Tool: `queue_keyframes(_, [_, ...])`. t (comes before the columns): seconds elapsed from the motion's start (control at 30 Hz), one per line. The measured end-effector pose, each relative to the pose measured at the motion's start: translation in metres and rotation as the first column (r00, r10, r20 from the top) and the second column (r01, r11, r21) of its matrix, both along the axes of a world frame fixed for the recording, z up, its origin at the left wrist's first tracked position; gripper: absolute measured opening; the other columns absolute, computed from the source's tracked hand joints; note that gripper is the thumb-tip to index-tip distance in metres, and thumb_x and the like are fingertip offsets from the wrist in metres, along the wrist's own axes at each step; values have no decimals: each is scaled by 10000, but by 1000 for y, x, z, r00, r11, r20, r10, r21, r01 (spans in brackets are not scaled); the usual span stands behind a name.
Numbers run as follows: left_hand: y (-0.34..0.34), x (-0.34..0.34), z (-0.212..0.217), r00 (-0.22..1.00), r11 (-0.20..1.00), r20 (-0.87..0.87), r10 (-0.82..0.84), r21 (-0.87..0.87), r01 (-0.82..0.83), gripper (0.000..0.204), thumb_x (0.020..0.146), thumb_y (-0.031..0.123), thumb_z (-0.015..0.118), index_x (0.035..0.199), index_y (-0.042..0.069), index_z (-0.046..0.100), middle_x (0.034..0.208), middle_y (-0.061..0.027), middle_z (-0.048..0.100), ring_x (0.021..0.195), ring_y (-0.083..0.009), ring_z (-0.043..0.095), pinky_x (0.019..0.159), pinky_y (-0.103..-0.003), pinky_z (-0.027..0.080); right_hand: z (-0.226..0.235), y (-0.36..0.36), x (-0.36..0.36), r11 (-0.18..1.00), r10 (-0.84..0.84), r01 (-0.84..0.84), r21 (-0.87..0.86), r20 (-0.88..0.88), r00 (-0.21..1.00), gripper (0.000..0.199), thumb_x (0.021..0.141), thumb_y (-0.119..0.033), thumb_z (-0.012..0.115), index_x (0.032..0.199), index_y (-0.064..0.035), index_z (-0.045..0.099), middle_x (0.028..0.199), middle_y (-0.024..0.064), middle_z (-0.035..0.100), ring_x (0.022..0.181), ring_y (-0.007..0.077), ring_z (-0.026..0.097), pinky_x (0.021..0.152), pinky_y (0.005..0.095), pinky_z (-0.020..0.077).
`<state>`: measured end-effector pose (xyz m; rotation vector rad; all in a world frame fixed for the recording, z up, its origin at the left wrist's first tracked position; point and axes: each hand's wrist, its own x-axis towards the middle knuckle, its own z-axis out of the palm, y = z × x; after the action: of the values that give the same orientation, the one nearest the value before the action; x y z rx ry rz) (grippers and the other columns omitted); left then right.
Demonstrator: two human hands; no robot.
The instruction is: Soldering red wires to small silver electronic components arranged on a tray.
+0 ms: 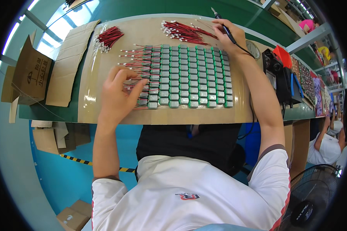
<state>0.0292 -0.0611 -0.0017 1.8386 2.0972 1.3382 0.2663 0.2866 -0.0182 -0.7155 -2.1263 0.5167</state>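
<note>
Grey and green packs (184, 80) are lying in a close grid at the middle of the tabletop (46, 112), on a brown board (94, 82). Red and black leads (133, 57) are fanning out from the grid's left edge, many white plugs facing outward. The left hand (121, 90) is bending over this edge, thumb and forefinger standing near each other — whether its grip is holding a lead, the view is not making clear. The right hand (235, 38) is holding an iron (228, 32) beyond the grid's far right corner; its grip is closing round the handle, and the tip is pointing up and away from the packs. A left pile (111, 37) and a right pile (183, 32) of loose leads are lying along the far side, the right one just beside the iron hand.

Several risks are presenting themselves. Leads lying so densely could be catching the left fingers and dragging packs out of line. The tip, if hot, could be scorching insulation on dipping into the right pile. The cord (245, 51) is passing close to the right forearm; a snag there could be jerking the tip toward the packs or skin. Bare ends, if touching neighbouring packs, could be causing a short.
</note>
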Motion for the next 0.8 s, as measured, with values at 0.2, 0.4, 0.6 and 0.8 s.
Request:
queue_keyframes(0.2, [-6,6,15,991,979,-44,127,163,-119,235,876,77,882,1052,17,738,1056,-101,712,839,-175,726,561,-266,577,20,-52,7,950,300,-290,119,-77,951,252,948,-75,815,1198,-94,788,988,94,810,865,183,784,805,293,615])
queue_keyframes(0.4, [3,28,33,995,987,-34,-97,123,101,259,854,109,895,1078,24,796,1024,-89,737,831,-178,679,515,-256,518,39,-140,9,773,572,-569,281,77,816,325,849,58,819,1132,-100,789,764,71,624,686,243,631,617,356,501])
queue_keyframes(0.6, [13,41,15,953,962,-129,-274,-23,273,258,843,73,884,1088,21,822,977,-80,744,811,-178,673,573,-298,503,26,-168,3,706,683,-662,253,3,730,373,830,90,837,1159,-71,764,783,83,611,669,243,592,582,358,456])
queue_keyframes(0.8, [15,52,11,976,975,26,-218,-41,218,113,865,31,862,974,8,840,834,-53,728,717,-142,628,582,-302,460,18,-169,12,767,638,-641,0,-102,763,338,885,7,849,1205,-55,760,915,89,726,796,202,694,701,322,551])
